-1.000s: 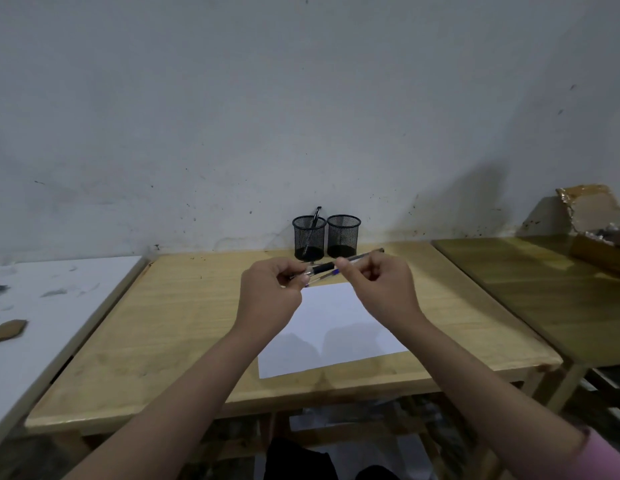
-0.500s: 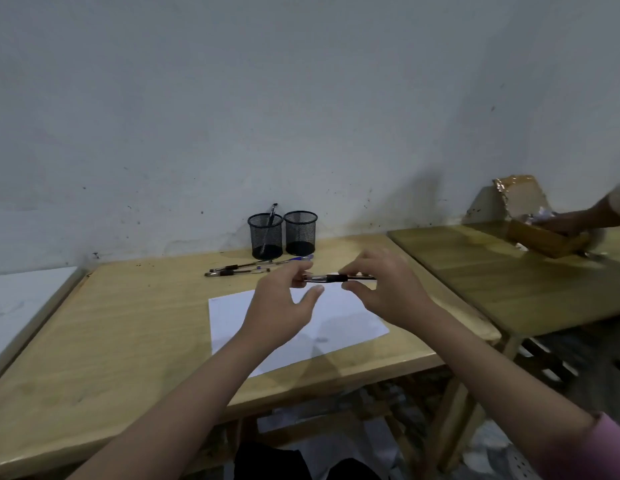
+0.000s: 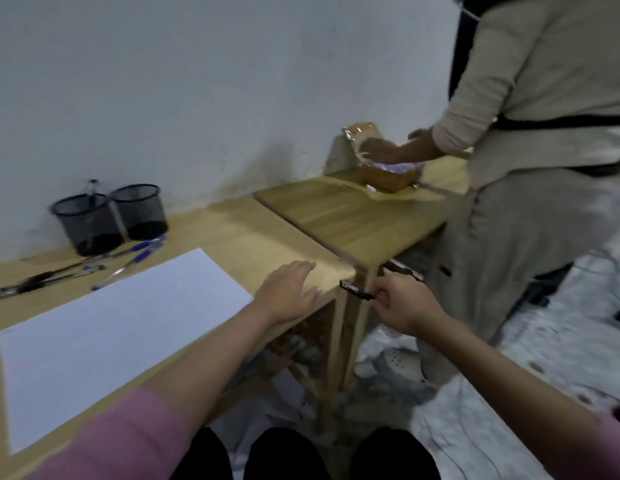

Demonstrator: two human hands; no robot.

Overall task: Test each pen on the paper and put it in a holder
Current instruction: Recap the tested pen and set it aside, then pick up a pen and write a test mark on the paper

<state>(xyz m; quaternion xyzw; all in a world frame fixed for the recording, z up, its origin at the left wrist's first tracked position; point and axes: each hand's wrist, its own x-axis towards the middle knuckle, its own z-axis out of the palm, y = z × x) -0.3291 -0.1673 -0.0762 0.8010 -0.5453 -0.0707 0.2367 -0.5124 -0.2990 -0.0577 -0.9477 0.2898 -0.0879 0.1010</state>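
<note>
Wooden table (image 3: pixel 232 237) against a grey wall, white paper (image 3: pixel 111 323) flat on it. Right hand (image 3: pixel 402 306) is off the table's right corner, fingers pinched around one end of a dark pen (image 3: pixel 357 292) — pen juts left from the fingertips, long axis roughly horizontal, free end tipped slightly up toward the table corner. Left hand (image 3: pixel 288 292) lies flat and empty on the table edge, fingers spread. Two mesh holders (image 3: pixel 111 216) sit by the wall, loose pens (image 3: pixel 76 271) in front. Another person (image 3: pixel 544 168) stands at the next table.
</note>
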